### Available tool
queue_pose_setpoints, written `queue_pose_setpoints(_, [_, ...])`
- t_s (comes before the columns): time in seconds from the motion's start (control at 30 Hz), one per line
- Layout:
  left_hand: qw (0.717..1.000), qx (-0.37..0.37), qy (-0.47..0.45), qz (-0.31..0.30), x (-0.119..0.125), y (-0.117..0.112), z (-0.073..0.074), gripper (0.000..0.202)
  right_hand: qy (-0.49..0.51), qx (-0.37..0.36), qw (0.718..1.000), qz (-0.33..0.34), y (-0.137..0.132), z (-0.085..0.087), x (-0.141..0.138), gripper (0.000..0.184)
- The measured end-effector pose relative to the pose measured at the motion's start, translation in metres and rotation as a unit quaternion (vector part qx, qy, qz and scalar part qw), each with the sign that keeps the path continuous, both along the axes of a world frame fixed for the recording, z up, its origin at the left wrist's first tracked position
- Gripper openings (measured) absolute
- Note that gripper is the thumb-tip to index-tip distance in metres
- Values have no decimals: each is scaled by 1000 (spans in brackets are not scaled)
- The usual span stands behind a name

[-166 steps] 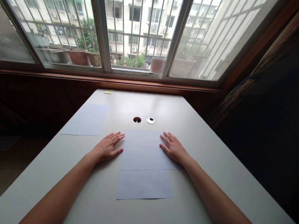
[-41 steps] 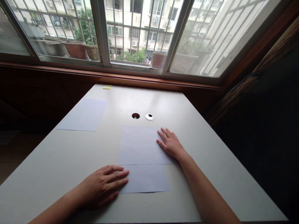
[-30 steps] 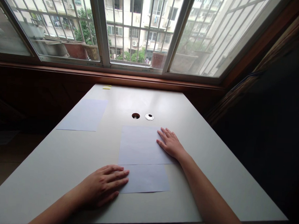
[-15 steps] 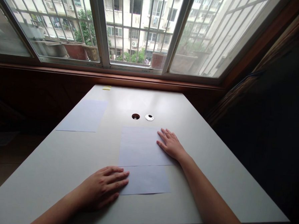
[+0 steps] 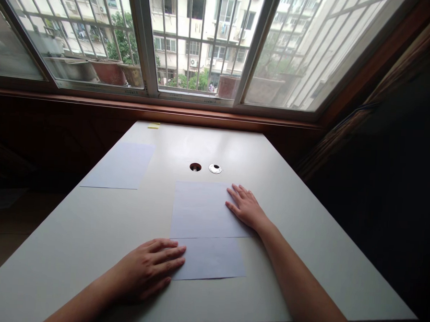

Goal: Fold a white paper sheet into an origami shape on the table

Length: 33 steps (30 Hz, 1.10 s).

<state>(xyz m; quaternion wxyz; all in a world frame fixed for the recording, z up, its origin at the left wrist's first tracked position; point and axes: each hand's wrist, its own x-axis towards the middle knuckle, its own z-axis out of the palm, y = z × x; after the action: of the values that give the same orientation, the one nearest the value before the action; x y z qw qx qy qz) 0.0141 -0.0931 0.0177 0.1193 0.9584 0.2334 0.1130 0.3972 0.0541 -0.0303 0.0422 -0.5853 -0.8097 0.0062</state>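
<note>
Two pale sheets of paper lie in the middle of the white table [image 5: 99, 232]. The upper sheet [image 5: 200, 210] borders or overlaps the lower sheet [image 5: 210, 259] along a straight line; which one is on top I cannot tell. My left hand [image 5: 155, 268] rests flat with fingers stretched out, its fingertips on the left edge of the lower sheet. On the right part of the upper sheet lies my right hand [image 5: 245, 206], its fingers spread. Neither hand grips anything.
Another pale sheet [image 5: 117, 165] lies at the table's left edge. Behind the papers are a round hole [image 5: 195, 167] and a silver ring cover [image 5: 215, 168]. Yellow strips [image 5: 154, 125] sit at the far left corner. A barred window [image 5: 199, 45] rises beyond the table.
</note>
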Motion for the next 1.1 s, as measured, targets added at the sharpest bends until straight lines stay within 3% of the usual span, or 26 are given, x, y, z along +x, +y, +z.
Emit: queue_pose_setpoints(1.1, [1000, 9, 21, 2, -1, 0, -5, 59, 0, -1, 1000, -1, 2, -4, 1, 67])
